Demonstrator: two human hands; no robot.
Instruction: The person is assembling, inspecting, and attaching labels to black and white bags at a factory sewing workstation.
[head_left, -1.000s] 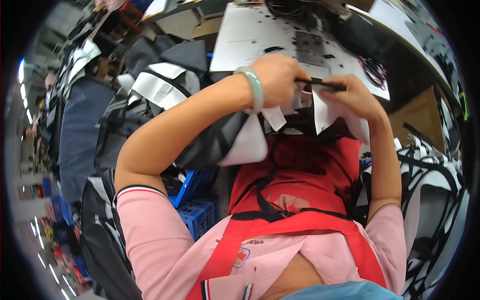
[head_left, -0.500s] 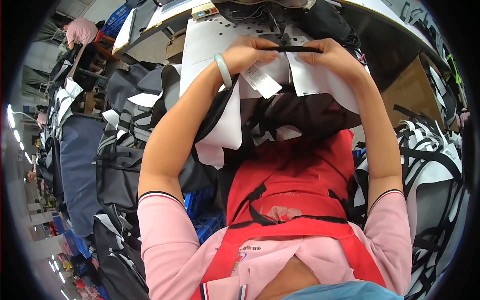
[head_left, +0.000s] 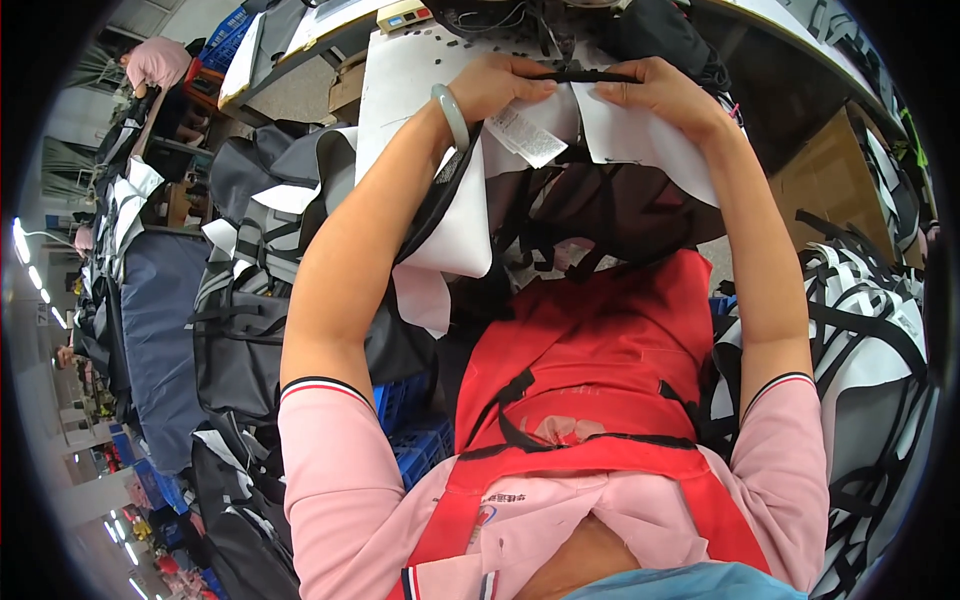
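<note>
A narrow black fabric strip [head_left: 580, 76] runs between my two hands at the far side of the table. My left hand [head_left: 495, 92] pinches its left end between thumb and fingers, and my right hand [head_left: 662, 93] pinches the right end. From the strip hangs a sewn piece with white-faced panels [head_left: 640, 133] and a dark, sheer-looking part [head_left: 640, 210] below, over the table's near edge. A white printed label [head_left: 527, 138] dangles beside my left thumb. Just beyond the strip is the dark lower part of what looks like a sewing machine [head_left: 560, 45], partly cut off by the frame.
Small black scraps lie on the white tabletop [head_left: 400, 70]. A black bundle [head_left: 665, 45] sits at its back right. Dark bags or panels [head_left: 240, 350] are heaped at left, white and black pieces [head_left: 865, 330] at right. Blue crates [head_left: 420, 448] stand below; another person [head_left: 160, 65] bends far left.
Both hands have moved slightly farther away with the strip, toward the machine. The label and hanging panels have shifted along, and the dark part hangs more spread out.
</note>
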